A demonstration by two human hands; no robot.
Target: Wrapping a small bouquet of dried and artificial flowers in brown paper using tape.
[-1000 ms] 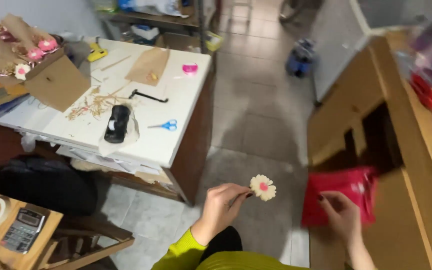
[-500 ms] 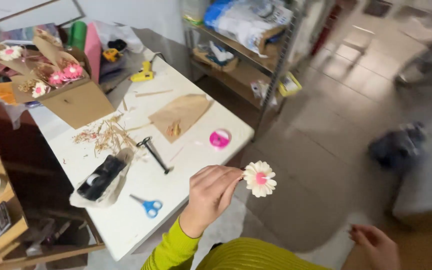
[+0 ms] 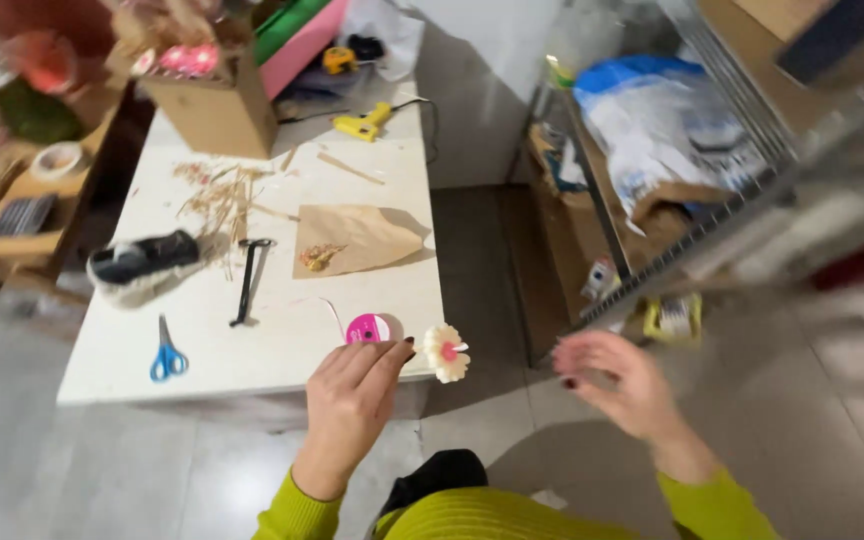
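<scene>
While the left hand (image 3: 352,395) pinches a cream flower (image 3: 446,352) beside a pink spool (image 3: 367,328), the right hand (image 3: 617,380) hangs spread.

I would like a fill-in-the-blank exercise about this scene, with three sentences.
1. The left hand holds a small cream ____ with a pink centre.
2. The scissors on the white table have ____ handles.
3. The right hand is open and holds ____.

Missing words: flower; blue; nothing
</scene>
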